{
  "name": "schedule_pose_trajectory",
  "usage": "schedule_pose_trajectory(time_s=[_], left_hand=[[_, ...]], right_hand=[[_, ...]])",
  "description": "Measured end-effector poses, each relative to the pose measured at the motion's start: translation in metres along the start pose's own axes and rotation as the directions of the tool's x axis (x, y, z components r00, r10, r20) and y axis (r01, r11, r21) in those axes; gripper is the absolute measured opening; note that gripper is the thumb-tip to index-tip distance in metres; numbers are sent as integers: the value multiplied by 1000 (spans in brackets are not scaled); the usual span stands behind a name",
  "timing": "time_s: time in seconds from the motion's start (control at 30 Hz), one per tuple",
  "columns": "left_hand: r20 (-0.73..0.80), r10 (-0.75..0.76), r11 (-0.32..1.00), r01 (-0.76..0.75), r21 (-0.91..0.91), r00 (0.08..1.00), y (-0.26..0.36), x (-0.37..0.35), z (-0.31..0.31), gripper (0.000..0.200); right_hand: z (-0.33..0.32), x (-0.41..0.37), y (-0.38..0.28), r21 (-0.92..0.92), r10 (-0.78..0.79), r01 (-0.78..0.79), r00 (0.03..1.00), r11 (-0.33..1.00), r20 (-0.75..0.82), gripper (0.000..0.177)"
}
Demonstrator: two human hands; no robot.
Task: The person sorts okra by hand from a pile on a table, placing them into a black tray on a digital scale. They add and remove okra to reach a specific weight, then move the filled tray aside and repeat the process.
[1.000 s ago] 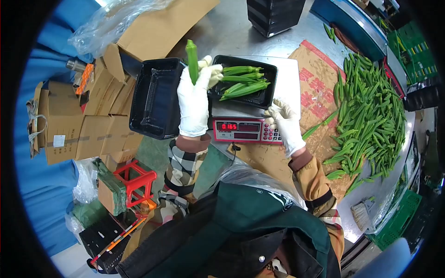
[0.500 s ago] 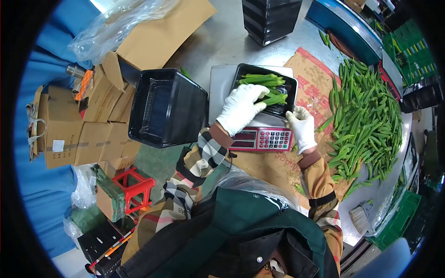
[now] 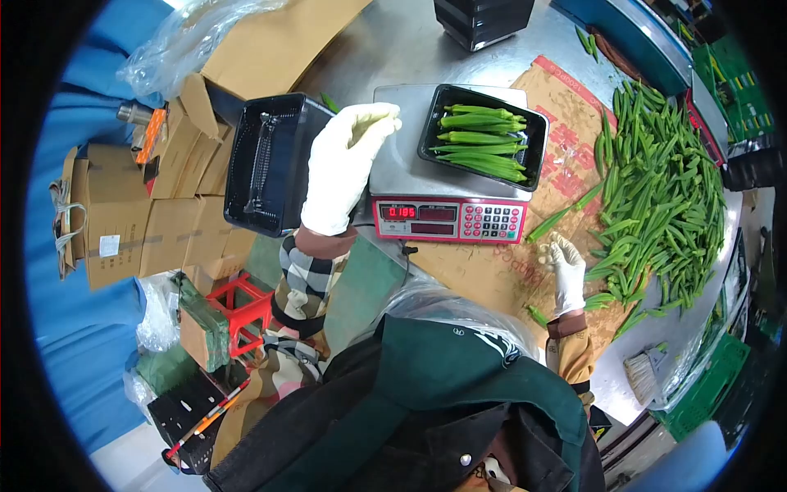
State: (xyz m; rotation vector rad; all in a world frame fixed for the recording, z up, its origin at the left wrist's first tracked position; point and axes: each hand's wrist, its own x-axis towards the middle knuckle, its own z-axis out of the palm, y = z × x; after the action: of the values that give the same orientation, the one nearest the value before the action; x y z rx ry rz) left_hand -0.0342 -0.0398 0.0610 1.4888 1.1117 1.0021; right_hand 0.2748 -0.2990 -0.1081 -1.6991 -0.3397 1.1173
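A black plastic tray (image 3: 537, 156) holds two rows of green okra (image 3: 484, 139) and rests, slightly turned, on the plate of a digital scale (image 3: 449, 220) whose red display reads 0.185. My left hand (image 3: 340, 168), in a white glove, is raised left of the tray, between it and the stacked black trays (image 3: 275, 164). Its thumb and fingers come together with nothing visible in them. Over the cardboard, below right of the scale, my gloved right hand (image 3: 566, 271) has its fingers loosely bent and apart. A few single okra pods (image 3: 551, 223) lie just above it.
A large okra pile (image 3: 656, 197) covers the right of the metal table, on a cardboard sheet (image 3: 484, 266). More black trays (image 3: 482, 20) stand at the back. Cardboard boxes (image 3: 123, 209) and a red stool (image 3: 244, 307) are left; a brush (image 3: 642, 377) lies lower right.
Both hands have come away from the tray: the left moved left, the right moved down and right. The okra now lies in the tray in two rows, and the scale's reading shows.
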Motion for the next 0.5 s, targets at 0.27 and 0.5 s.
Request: schedule_pose_trajectory(time_s=[0.27,0.5], left_hand=[[2,-88,995,88,56,996,7,-47,-40,23],[285,-251,960,202,192,925,11,-75,-70,27]], right_hand=[[27,-6,2,3,9,-10,992,1000,123,30],[29,-2,-16,-57,-2,11,988,998,152,30]])
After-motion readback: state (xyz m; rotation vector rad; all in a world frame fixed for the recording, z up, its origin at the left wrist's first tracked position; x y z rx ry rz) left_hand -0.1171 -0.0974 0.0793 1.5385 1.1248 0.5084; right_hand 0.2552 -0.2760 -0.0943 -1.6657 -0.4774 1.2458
